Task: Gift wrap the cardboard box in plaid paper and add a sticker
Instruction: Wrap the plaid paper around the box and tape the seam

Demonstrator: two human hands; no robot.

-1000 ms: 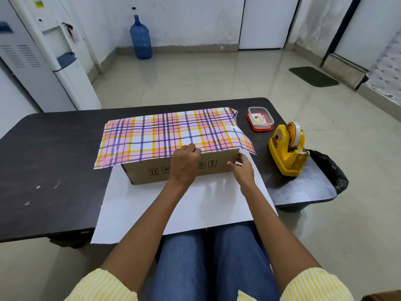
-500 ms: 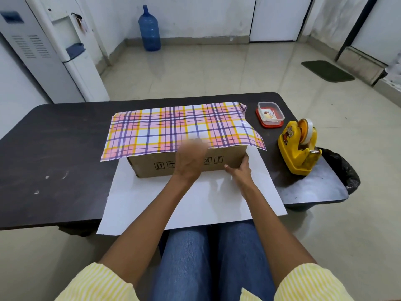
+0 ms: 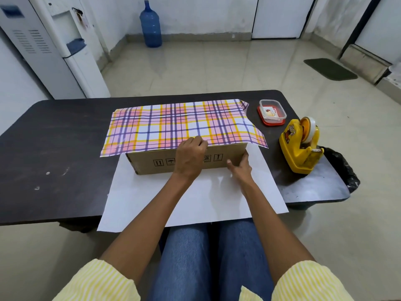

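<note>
A brown cardboard box (image 3: 152, 162) lies lengthwise on the dark table (image 3: 54, 148). The plaid paper (image 3: 173, 124) is folded over the box's top, and its edge reaches the top front edge. The paper's white underside (image 3: 195, 200) spreads from the box toward me and hangs past the table edge. My left hand (image 3: 191, 157) sits at the middle of the top front edge, fingers curled on the plaid paper's edge. My right hand (image 3: 240, 168) rests low at the box's front right corner, fingers fairly straight against the cardboard.
A yellow tape dispenser (image 3: 299, 146) stands right of the box. Behind it is a small clear container with a red base (image 3: 272, 112) holding stickers. A black bin bag (image 3: 340, 170) hangs off the table's right end. A blue water bottle (image 3: 150, 25) and a white dispenser (image 3: 54, 51) stand on the floor beyond.
My left hand shifted in a blur along the paper edge and now sits still on it again. My right hand stayed at the box's front right corner.
</note>
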